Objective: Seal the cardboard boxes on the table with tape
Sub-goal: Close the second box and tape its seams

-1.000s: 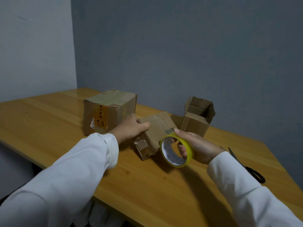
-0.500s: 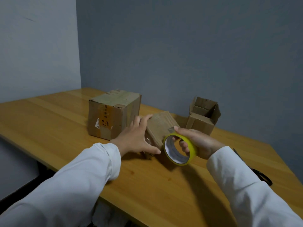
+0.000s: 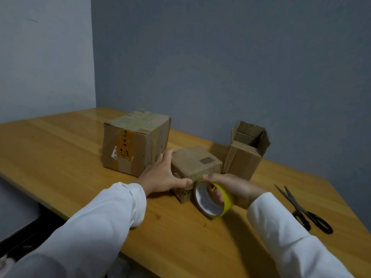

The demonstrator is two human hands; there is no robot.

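Three boxes crowded the back of the counter (image 3: 60, 157): a large taped box (image 3: 134, 143) stood just beside a small box (image 3: 195, 164), leaving only a narrow gap filled by the left hand (image 3: 162, 175), and an open-topped box (image 3: 246, 151) stood close on the other side. Scissors (image 3: 303, 209) lay on the right. Bare wood stretched wide to the left and along the near edge.

- We see black-handled scissors (image 3: 305, 210) lying flat at the right, blades partly open and pointing far-left.
- We see a grey-blue wall (image 3: 230, 67) behind the far edge, and a paler wall (image 3: 44, 57) at the left, meeting in a corner.
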